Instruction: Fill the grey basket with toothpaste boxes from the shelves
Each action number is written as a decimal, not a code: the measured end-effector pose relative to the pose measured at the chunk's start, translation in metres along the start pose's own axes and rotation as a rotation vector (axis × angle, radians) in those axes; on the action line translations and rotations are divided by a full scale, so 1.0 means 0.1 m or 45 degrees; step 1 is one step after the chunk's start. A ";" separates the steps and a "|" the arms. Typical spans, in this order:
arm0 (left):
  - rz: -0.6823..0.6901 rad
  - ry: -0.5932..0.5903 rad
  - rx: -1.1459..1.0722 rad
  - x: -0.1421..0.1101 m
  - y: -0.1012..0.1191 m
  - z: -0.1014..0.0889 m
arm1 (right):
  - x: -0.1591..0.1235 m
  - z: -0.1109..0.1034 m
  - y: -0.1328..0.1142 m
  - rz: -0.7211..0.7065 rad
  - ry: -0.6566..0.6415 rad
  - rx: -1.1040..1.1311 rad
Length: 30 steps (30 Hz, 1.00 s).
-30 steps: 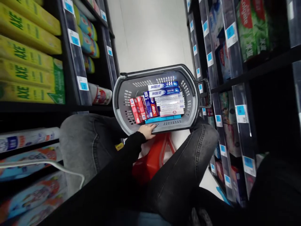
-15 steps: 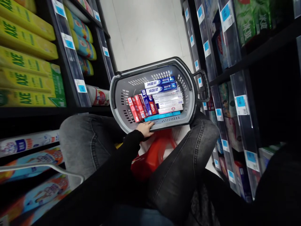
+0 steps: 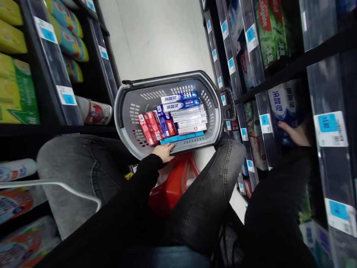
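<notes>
My left hand (image 3: pixel 164 152) is closed over the near rim of the grey plastic shopping basket (image 3: pixel 131 150), fingers curled inward. In the basket lie red boxes (image 3: pixel 150 127), a dark blue and red box (image 3: pixel 168 121), white toothpaste boxes (image 3: pixel 191 119), two blue-and-white toothpaste boxes (image 3: pixel 178 100) and light blue boxes (image 3: pixel 182 137). At the right, my right hand (image 3: pixel 299 133) is inside a shelf compartment, its thumb against white-and-blue toothpaste boxes (image 3: pixel 283 102). The hand appears closed on them; most of its fingers are hidden.
Shelves with clear plastic fronts and price labels (image 3: pixel 330 128) line the right side, holding green Colgate boxes (image 3: pixel 269 33). On the left shelves sit yellow packs (image 3: pixel 12 37) and a white bottle (image 3: pixel 93 111). A red object (image 3: pixel 170 186) is between my legs. A white cable (image 3: pixel 55 182) crosses at left.
My right hand has come into view in the right shelf, with toothpaste boxes at its thumb. The view has swung right; my left hand stays on the basket rim.
</notes>
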State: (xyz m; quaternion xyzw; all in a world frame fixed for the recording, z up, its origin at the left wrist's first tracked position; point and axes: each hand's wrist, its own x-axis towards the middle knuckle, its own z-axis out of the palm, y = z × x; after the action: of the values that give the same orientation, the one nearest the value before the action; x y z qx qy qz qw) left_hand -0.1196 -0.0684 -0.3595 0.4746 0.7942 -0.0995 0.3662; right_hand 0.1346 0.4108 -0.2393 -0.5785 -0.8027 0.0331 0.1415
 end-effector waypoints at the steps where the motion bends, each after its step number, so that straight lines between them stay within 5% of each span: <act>1: 0.001 0.005 -0.007 0.00 0.00 0.00 | 0.03 -0.05 0.00 -0.061 -0.079 -0.009; 7: 0.014 0.036 -0.053 0.01 0.00 0.00 | -0.13 -0.18 -0.25 0.043 -0.118 -0.196; 15: 0.061 0.083 -0.120 0.05 -0.05 0.07 | -0.52 -0.26 -0.71 -0.070 -0.028 -0.446; 23: 0.062 0.091 -0.125 0.06 -0.06 0.08 | -0.62 -0.23 -0.74 -0.126 -0.049 -0.572; 30: 0.066 0.090 -0.142 0.03 -0.04 0.05 | -0.89 -0.64 -0.73 -0.137 0.070 -0.408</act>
State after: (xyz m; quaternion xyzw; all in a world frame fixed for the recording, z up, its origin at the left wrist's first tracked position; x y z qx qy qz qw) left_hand -0.1215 -0.0704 -0.3659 0.4770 0.7985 -0.0285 0.3662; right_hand 0.1099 0.2965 -0.1786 -0.5504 -0.8234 -0.1187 0.0708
